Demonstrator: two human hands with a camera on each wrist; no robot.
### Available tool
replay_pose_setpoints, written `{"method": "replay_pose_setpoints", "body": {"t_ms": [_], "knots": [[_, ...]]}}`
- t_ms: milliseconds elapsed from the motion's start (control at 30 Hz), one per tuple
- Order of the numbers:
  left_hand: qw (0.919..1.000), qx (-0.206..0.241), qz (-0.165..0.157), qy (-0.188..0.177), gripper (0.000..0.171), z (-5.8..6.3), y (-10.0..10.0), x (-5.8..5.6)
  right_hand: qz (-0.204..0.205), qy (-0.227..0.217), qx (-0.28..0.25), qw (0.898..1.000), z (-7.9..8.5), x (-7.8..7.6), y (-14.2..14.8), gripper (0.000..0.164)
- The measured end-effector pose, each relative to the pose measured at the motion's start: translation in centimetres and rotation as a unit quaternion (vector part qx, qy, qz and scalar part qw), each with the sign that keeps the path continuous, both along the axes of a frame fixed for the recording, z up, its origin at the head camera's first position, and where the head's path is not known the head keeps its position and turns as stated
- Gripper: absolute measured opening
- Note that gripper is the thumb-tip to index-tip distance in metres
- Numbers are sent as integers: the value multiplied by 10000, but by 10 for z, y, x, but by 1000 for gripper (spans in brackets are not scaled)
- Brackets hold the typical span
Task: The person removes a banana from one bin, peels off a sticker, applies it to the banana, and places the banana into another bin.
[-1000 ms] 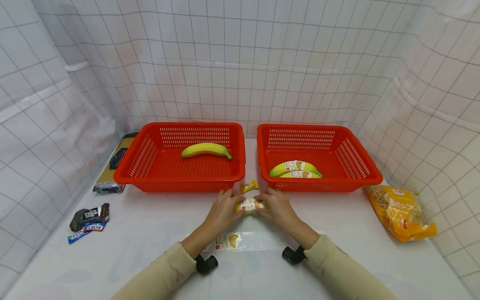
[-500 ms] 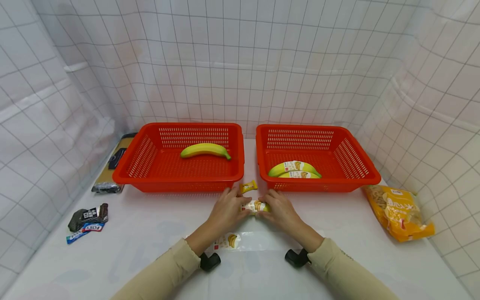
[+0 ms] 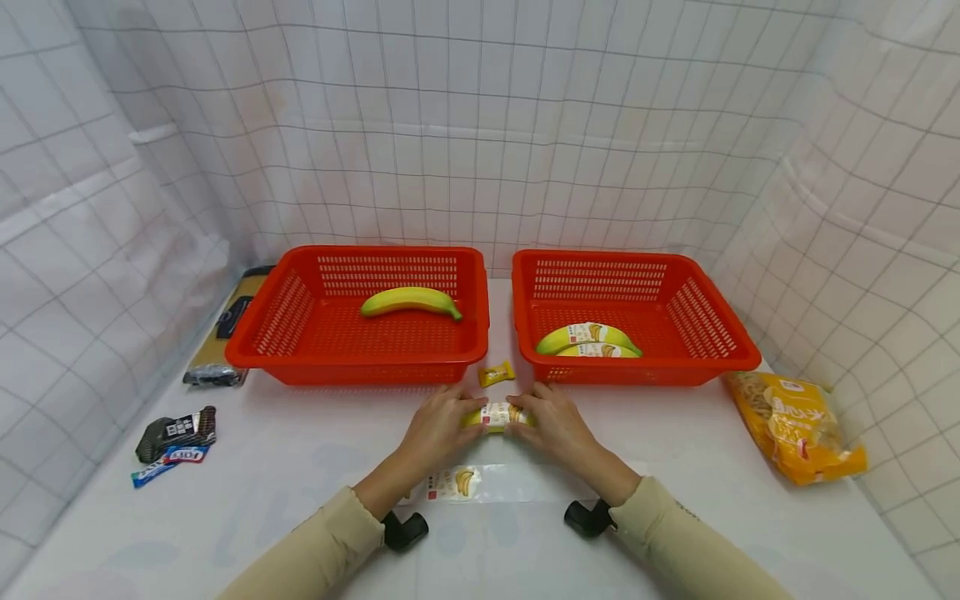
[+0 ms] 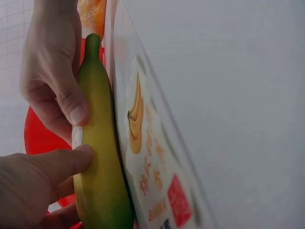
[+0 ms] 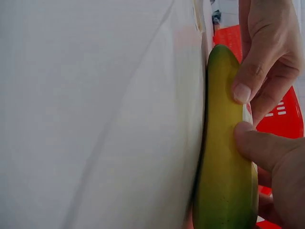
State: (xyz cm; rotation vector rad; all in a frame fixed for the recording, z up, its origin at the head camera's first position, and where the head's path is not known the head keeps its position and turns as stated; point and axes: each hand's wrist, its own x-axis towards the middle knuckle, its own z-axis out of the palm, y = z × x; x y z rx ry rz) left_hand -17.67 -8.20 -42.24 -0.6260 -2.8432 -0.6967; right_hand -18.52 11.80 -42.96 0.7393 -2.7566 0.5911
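Note:
A yellow-green banana (image 4: pixel 102 176) lies crosswise on the white table in front of two red baskets. A white printed label (image 3: pixel 495 414) is on its upper side. My left hand (image 3: pixel 438 423) pinches its left part, thumb on the near side and fingers reaching to the far side. Toward the stem end, my right hand (image 3: pixel 558 421) grips the other part the same way. Both thumbs press the peel near the label's ends. A clear strip (image 3: pixel 525 483) with a printed banana label (image 3: pixel 453 483) lies flat just nearer than the hands.
The left red basket (image 3: pixel 360 362) contains one banana (image 3: pixel 411 301); the right basket (image 3: pixel 637 370) contains two labelled bananas (image 3: pixel 585 336). Between them sits a small yellow packet (image 3: pixel 496 374). Dark and blue packets (image 3: pixel 176 432) lie left, a brown package (image 3: pixel 225 329) behind, an orange bag (image 3: pixel 798 425) right.
Over the last half second my left hand has slid left, away from my right hand, and more of the label shows between them. The baskets and their bananas stay put.

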Motion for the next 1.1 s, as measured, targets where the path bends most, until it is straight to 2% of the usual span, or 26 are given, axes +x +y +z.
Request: {"method": "replay_pose_setpoints", "body": {"t_ms": [133,367,600,700,800,933,1033,1100], "knots": [[10000,-1,56,-40,40,-1,0,0,45,-79,-52,9999,0,-1,0,43],[9996,70,192,-186,40,0,-3,2,-169,-842,-289,9959,-1,-1,6,47],[9938,534,650,-721,40,-1,-16,6,-311,-800,-392,9955,-2,-1,4,47],[9927,679,690,-721,37,-3,-20,6,-351,-837,-431,9949,-1,-2,4,47],[9930,730,649,-665,35,-4,-21,6,-403,-1092,-554,9917,0,-1,7,48],[9933,734,614,-647,35,-5,-21,7,-539,-1648,-1194,9776,1,3,18,45],[9932,719,636,-655,35,-5,-21,9,-768,-1989,-1943,9575,2,6,36,40],[9930,711,674,-662,35,-4,-22,10,-1013,-2207,-2443,9388,3,6,51,39]]}}
